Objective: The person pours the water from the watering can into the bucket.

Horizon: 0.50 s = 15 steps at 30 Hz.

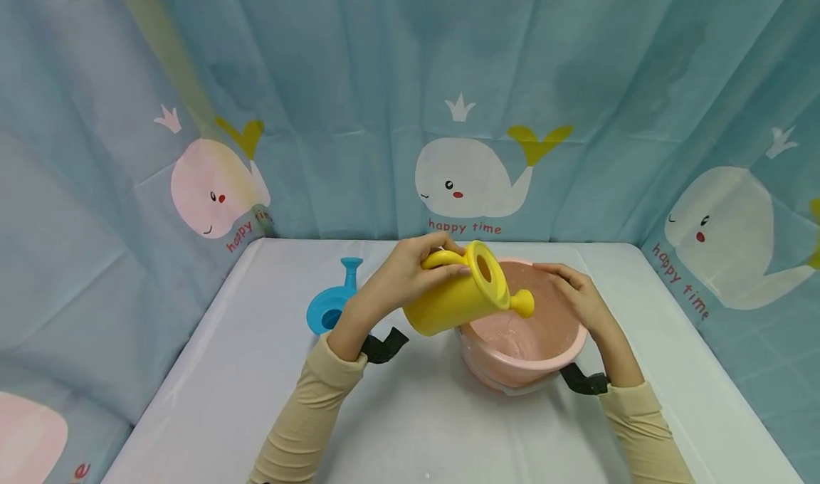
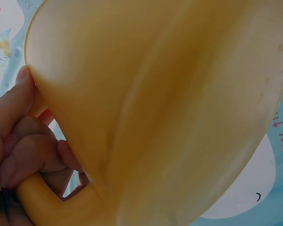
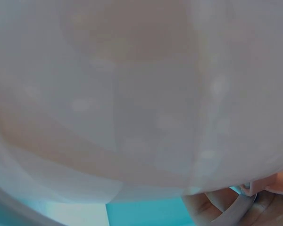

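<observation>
My left hand [image 1: 413,274] grips a yellow watering can [image 1: 448,304] by its handle, fingers curled through it in the left wrist view. The can [image 2: 146,103] is tipped, with its spout over a pink basin [image 1: 512,372]. Rippled water [image 1: 511,334] shows at the basin's bottom. My right hand [image 1: 579,295] holds the basin's right rim; in the right wrist view its fingers [image 3: 205,207] curl about the edge, while the basin's wall [image 3: 146,117] fills most of that view, blurred.
Left of the yellow can, partly behind my left forearm, a blue toy watering can [image 1: 328,304] lies on the white table [image 1: 224,370]. A light-blue whale-print curtain [image 1: 359,149] borders the table at the back and sides.
</observation>
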Available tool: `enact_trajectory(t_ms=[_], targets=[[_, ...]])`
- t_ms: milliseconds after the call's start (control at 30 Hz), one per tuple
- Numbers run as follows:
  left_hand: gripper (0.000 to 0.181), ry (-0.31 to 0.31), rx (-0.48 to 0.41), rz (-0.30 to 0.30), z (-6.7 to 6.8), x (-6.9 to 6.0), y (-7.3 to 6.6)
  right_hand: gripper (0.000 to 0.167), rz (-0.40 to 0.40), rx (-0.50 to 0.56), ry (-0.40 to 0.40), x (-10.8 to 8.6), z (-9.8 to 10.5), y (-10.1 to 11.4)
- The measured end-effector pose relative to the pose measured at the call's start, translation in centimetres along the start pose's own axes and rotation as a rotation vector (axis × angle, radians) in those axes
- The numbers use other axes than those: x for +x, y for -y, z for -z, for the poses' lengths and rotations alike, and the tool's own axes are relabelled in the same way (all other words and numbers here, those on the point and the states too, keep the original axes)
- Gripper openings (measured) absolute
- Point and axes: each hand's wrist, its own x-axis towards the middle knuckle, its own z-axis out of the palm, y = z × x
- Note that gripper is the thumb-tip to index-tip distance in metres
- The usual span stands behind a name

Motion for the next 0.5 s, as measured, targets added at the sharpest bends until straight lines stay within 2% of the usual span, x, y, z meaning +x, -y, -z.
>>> enact_trajectory(t_ms=[500], targets=[[0.018, 0.001, 0.002, -0.002, 0.01, 0.02, 0.03, 0.036, 0.001, 0.007, 0.008, -0.12, -0.09, 0.34]])
